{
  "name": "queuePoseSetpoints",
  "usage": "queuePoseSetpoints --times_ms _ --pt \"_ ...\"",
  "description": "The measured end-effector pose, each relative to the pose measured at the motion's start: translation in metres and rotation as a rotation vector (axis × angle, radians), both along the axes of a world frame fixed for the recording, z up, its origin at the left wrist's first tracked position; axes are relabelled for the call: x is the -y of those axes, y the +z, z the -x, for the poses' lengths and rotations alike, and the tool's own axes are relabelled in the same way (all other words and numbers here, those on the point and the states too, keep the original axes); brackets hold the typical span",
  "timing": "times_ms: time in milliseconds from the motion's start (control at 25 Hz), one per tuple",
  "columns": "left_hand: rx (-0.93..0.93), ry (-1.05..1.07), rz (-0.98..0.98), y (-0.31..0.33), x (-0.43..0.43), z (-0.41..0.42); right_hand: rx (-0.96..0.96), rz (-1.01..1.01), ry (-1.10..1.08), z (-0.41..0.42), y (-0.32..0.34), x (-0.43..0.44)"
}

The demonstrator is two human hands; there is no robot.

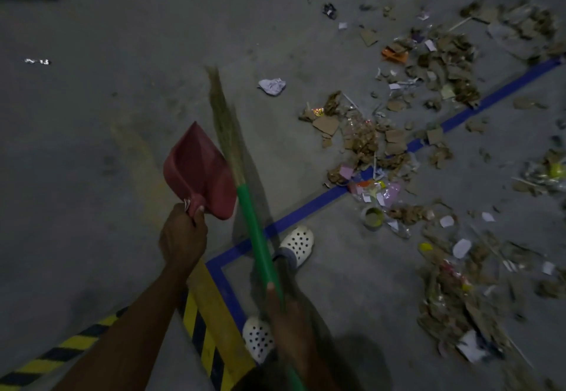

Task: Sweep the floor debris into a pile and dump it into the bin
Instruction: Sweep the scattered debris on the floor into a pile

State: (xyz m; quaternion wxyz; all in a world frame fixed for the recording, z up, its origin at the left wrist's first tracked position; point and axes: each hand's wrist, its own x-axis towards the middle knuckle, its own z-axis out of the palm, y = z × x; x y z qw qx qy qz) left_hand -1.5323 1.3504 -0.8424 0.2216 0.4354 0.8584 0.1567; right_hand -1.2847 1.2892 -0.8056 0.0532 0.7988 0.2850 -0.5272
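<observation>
Left hand (183, 234) wraps fingers (199, 213) round red plastic dustpan (196, 173); right hand (291, 326) likewise grips green-handled grass broom (257, 237). Risk: one-handed strokes scatter cardboard-and-paper debris (364, 142) farther right.

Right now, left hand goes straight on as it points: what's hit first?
Probably the broom: the left hand, gripping the red dustpan, points toward the bristles crossing just beside it. Depth unclear.

A warehouse or factory hall: bare concrete floor (92, 151), blue lane tape (306, 210), yellow-black hazard stripes (202, 329), cardboard scraps (395, 137) strewn about.
</observation>
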Motion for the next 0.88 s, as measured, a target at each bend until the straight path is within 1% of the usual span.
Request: queuePoseSetpoints --times_ms 40,80,120,160,200,240,280,400,440,520,680,800,880 --pt "-0.022 -0.002 -0.004 -0.005 -0.016 0.001 -0.157 -0.048 -0.004 0.023 0.005 -0.014" --pt "-0.033 -0.015 -0.012 -0.006 -0.030 -0.001 -0.211 -0.094 -0.011 0.030 -0.006 -0.025" --pt "-0.042 -0.035 0.010 -0.018 -0.050 -0.002 -0.203 -0.121 -0.026 0.026 -0.023 -0.061" --pt "-0.059 -0.041 0.038 -0.034 -0.074 -0.002 -0.206 -0.081 0.001 0.025 -0.051 -0.095" --pt "-0.068 -0.046 0.032 -0.033 -0.082 -0.005 -0.207 -0.063 -0.024 0.022 -0.055 -0.106" --pt "-0.075 -0.059 0.039 -0.036 -0.095 -0.008 -0.214 -0.042 -0.083 0.019 -0.070 -0.119" --pt "-0.074 -0.071 0.064 -0.044 -0.111 -0.012 -0.223 -0.042 -0.214 0.012 -0.087 -0.134" --pt "-0.077 -0.130 0.088 -0.045 -0.142 -0.029 -0.210 -0.018 -0.508 -0.010 -0.088 -0.147" --pt "-0.064 -0.145 0.096 -0.043 -0.150 -0.033 -0.204 -0.001 -0.583 -0.017 -0.082 -0.146" --pt "-0.044 -0.183 0.134 -0.033 -0.162 -0.042 -0.186 0.008 -0.637 -0.027 -0.067 -0.135" --pt "0.014 -0.212 0.171 0.012 -0.169 -0.061 -0.129 -0.029 -0.600 -0.026 -0.009 -0.120" --pt "0.053 -0.173 0.157 0.048 -0.173 -0.068 -0.182 -0.046 -0.513 -0.005 0.040 -0.128" --pt "0.061 -0.173 0.134 0.064 -0.177 -0.065 -0.244 -0.066 -0.452 0.012 0.055 -0.138"
